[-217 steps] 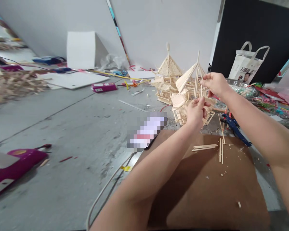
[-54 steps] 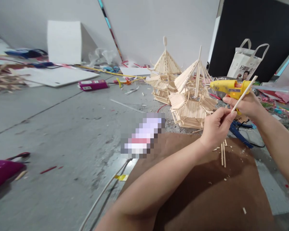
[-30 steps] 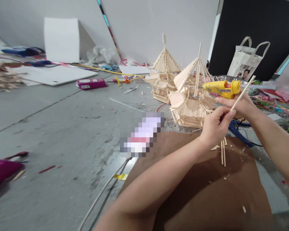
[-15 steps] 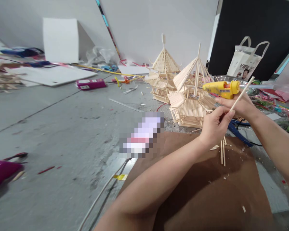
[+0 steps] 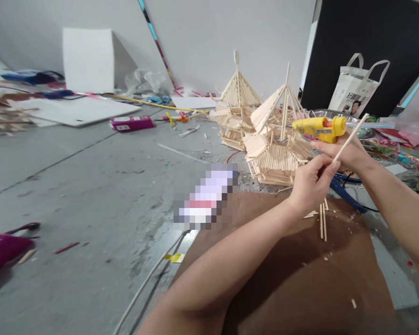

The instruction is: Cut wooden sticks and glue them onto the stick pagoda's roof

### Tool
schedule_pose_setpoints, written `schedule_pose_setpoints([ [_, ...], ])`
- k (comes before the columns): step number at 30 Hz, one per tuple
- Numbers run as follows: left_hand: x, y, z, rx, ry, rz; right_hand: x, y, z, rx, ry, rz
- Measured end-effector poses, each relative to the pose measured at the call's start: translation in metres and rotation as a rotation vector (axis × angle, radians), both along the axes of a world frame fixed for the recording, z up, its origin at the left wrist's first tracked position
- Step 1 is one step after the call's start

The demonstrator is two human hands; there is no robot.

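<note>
Pinched between thumb and fingers of my left hand (image 5: 313, 179) is a thin wooden stick (image 5: 351, 137), slanting up to the right. Behind it, my right hand (image 5: 345, 151) is wrapped round a yellow hot glue gun (image 5: 317, 129) whose front points left. The gun's front end is close to the pavilion model (image 5: 275, 160) made of wooden sticks; whether they touch I cannot tell. That model has a pointed roof with slats on its left side and bare struts to the right. A second stick pavilion (image 5: 238, 93) with a filled roof stands behind it.
Below my arms lies a brown board (image 5: 300, 279) with a few loose sticks (image 5: 322, 223) and scraps. A pixelated phone-like object (image 5: 207, 195) and a white cable (image 5: 150, 274) are left of it. Purple power strips (image 5: 132, 123), a paper bag (image 5: 355, 88) and coloured scraps lie around.
Almost nothing differs. The glue gun and my right hand have shifted very slightly left, and the stick in my left hand sits a touch lower.
</note>
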State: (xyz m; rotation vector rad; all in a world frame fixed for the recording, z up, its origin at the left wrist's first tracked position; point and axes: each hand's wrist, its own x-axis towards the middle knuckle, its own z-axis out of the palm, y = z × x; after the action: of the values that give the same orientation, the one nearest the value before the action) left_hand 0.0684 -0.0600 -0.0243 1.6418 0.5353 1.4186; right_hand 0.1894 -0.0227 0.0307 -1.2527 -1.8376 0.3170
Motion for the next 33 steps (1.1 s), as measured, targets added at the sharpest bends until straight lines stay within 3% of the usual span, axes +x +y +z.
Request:
schedule_pose_setpoints([
  [6,0.000,0.002,-0.001,0.062,-0.006,0.040,0.002,-0.001,0.003,-0.010,-0.044,-0.128],
  [9,0.001,0.002,-0.001,0.094,-0.029,0.055,-0.001,-0.001,0.002,-0.088,0.032,-0.077],
  [13,0.001,0.002,-0.002,0.111,-0.037,0.053,-0.006,-0.001,0.002,-0.061,0.112,-0.001],
  [26,0.001,0.003,-0.003,0.099,-0.004,0.073,-0.013,-0.001,0.010,-0.241,0.204,-0.118],
  [33,0.001,0.003,-0.004,0.091,-0.006,0.076,-0.010,-0.004,0.010,-0.246,0.264,-0.069],
])
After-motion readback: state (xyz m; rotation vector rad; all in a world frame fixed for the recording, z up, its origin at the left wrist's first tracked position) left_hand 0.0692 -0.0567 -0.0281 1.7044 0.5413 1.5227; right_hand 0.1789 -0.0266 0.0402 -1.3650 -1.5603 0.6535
